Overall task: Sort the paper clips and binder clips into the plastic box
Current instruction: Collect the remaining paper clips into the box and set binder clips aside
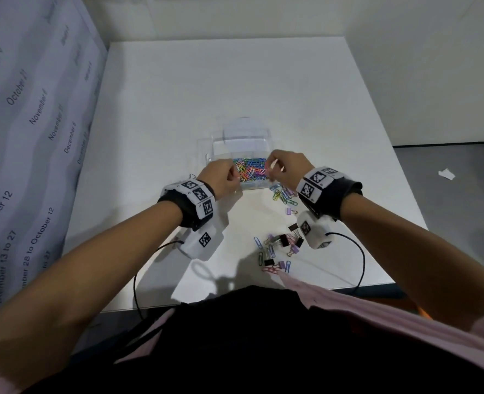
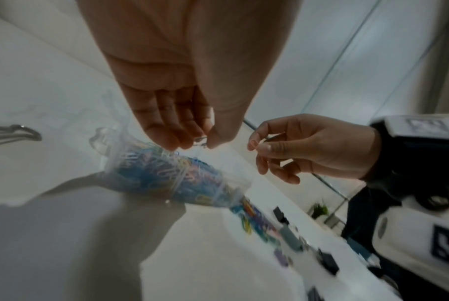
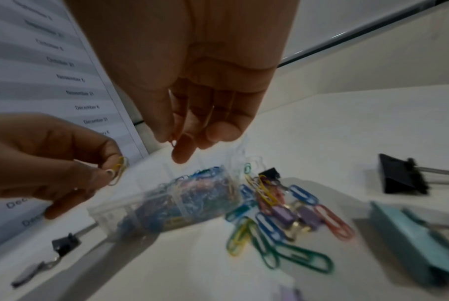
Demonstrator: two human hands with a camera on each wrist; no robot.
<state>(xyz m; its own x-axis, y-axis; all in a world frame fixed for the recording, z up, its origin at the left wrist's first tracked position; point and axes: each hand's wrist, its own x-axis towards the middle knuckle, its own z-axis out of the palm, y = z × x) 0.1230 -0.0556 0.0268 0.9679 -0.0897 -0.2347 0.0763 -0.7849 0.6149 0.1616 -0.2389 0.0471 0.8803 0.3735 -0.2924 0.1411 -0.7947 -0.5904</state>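
A clear plastic box [image 1: 206,149] stands mid-table; its near compartment is full of coloured paper clips [image 1: 250,169]. My left hand [image 1: 236,177] hovers over the box's left end and pinches a couple of yellow paper clips [image 3: 117,171]. My right hand [image 1: 270,166] hangs over the right end, thumb and forefinger pinching a pink paper clip [image 3: 172,141]. Loose paper clips [image 1: 282,193] lie just right of the box. A heap of binder clips mixed with paper clips [image 1: 280,245] lies nearer to me.
A panel printed with dates [image 1: 21,109] walls off the table's left side. A black binder clip [image 3: 401,177] and a teal one [image 3: 419,234] lie right of the box. A small black binder clip [image 3: 64,244] sits to the box's left. Wrist cables trail over the table's near edge.
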